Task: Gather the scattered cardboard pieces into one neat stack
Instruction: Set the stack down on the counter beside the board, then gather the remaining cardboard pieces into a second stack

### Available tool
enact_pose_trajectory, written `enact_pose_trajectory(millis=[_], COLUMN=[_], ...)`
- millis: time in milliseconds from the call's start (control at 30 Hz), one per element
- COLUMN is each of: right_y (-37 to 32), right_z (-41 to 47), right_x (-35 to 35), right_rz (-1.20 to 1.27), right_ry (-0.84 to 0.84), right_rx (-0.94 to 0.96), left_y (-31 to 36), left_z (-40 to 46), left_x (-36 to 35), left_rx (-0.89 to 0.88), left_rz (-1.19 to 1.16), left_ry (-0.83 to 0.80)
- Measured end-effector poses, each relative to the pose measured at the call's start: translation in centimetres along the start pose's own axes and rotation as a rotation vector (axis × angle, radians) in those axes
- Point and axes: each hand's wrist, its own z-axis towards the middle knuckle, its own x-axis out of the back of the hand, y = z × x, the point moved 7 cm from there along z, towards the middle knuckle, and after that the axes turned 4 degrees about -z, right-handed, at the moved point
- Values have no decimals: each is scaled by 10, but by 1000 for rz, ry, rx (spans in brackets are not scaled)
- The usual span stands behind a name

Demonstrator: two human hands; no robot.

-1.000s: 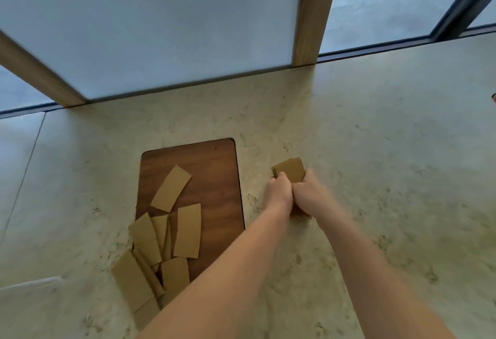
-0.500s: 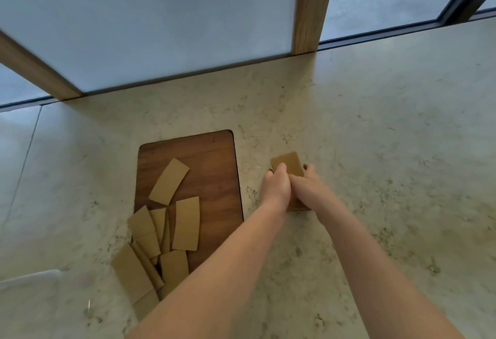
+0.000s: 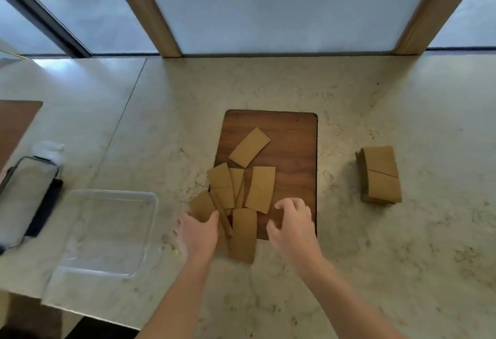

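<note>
Both my hands, left hand [image 3: 198, 234] and right hand [image 3: 294, 227], open-fingered, flank loose cardboard pieces [image 3: 243, 196] on the cutting board [image 3: 292, 134]; I'd sweep inward, square edges, then join the stack [image 3: 379, 175].

A pale, marbled stone countertop [image 3: 281, 86] fills the middle and lower frame, running back to a window frame along the top. A dark wooden board [image 3: 292, 137] lies flat at the centre. To its right, well apart, a stack of cardboard pieces [image 3: 379, 173] rests on the stone. At the board's lower left corner, several loose cardboard pieces [image 3: 243, 234] spill off its edge onto the countertop, overlapping one another. At lower left a clear plastic container [image 3: 107, 231] sits near the counter's front edge. At far left lies a dark-edged glass-like object [image 3: 26, 193], blurred, with something white [image 3: 48, 149] just above it.
</note>
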Motion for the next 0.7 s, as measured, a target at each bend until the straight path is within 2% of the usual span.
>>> enact_pose_trajectory(millis=[100,267,533,700], right_y=[-18,-34,-55,-71], right_z=[-6,-7,0,-4], right_x=[-39,-62,-79,-104], right_rz=[-14,-30,-15,-26], right_ry=[-119,-166,-131,-184], right_rx=[-1,-68,-87,-88], left_y=[-2,4,-10,-25], left_z=[12,22,27,21], left_x=[2,-4,25,38], left_rx=[-16,-26,-27,62], left_rz=[56,0,-296,-527], left_ry=[-33,-104,-156,-215])
